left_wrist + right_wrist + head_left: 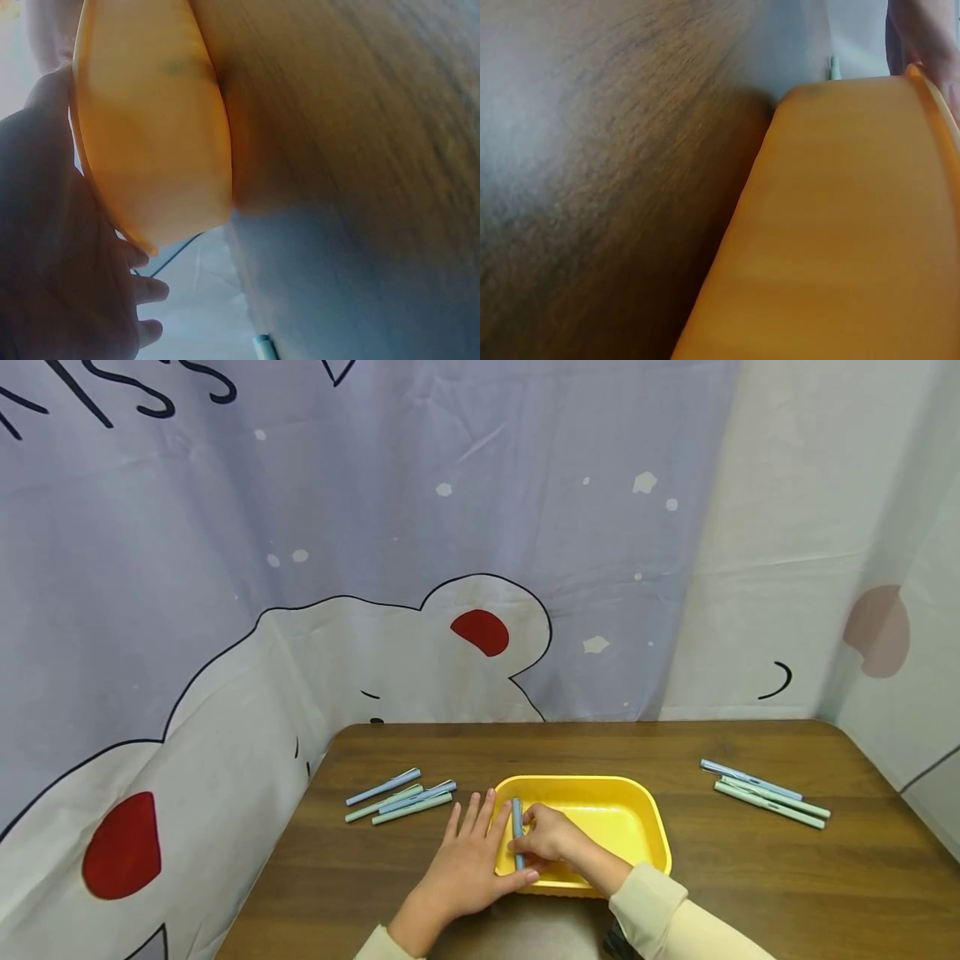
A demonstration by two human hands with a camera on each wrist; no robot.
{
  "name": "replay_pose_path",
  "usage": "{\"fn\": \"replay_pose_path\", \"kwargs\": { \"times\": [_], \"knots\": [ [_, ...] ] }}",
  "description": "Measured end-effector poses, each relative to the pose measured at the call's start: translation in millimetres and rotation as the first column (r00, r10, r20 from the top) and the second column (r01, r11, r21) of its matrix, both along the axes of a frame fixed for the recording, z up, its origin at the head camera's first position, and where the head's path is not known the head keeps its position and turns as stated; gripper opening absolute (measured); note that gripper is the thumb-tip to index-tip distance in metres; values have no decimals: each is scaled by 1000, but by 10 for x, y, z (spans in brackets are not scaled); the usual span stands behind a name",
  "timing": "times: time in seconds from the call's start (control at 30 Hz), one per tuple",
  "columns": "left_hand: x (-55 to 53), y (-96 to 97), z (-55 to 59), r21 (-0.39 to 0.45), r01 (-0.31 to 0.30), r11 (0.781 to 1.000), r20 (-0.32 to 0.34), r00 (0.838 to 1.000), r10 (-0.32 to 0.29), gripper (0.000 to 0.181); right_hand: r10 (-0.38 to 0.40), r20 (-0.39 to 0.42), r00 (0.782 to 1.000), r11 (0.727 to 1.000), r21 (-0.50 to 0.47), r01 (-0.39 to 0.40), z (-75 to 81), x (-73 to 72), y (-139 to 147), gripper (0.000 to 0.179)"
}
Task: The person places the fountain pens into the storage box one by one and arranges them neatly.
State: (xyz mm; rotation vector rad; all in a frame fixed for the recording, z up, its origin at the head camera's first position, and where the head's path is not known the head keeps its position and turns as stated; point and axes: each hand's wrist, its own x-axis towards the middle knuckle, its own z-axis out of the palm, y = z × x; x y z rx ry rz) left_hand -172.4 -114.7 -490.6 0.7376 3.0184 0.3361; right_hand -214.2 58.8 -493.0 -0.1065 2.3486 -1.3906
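Note:
A blue pen (517,827) stands along the inner left side of a yellow tray (630,827), and my right hand (553,837) pinches it between thumb and fingers. My left hand (472,860) lies at the tray's left rim, fingers straight and spread, with the thumb along the front corner. In the left wrist view the left hand (60,247) runs beside the tray's outer wall (150,120). The right wrist view is mostly filled by the tray's outer wall (832,225), and the held pen is hidden there.
Left of the tray lie several blue and green pens (412,808), loosely crossed. On the right are one blue pen (750,778) and two green pens (768,803). The brown wooden table (750,893) meets a printed curtain (585,568) at its back edge.

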Motion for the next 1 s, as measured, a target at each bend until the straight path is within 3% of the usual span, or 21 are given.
{"fn": "replay_pose_path", "kwargs": {
  "times": [0.17, 0.27, 0.53, 0.77, 0.9, 1.0],
  "knots": [
    [0, 3, 4, -5, 0, 1000, -6, 1000, 0, 98, 19, -63, 998, 995, 103, -12, -9, -3, 5, 40],
    [2, 3, 8, -1, -1, 1000, -5, 1000, 1, 98, 35, -47, 998, 993, 117, -30, 11, 10, 25, 43],
    [7, 1, 8, -4, -5, 1000, -8, 1000, 5, 98, 76, -15, 997, 996, 51, -76, 91, 74, 165, 53],
    [-6, 11, 5, -6, -14, 1000, 7, 1000, 14, 101, 68, -12, 998, 998, -9, -68, 187, 120, 401, 59],
    [-9, 12, 7, -6, -20, 1000, 18, 1000, 20, 100, 93, -67, 993, 996, 11, -92, 273, 142, 527, 58],
    [-7, 8, 0, -6, -22, 1000, 20, 1000, 22, 100, 139, -141, 980, 988, 87, -128, 325, 152, 611, 58]
  ]
}}
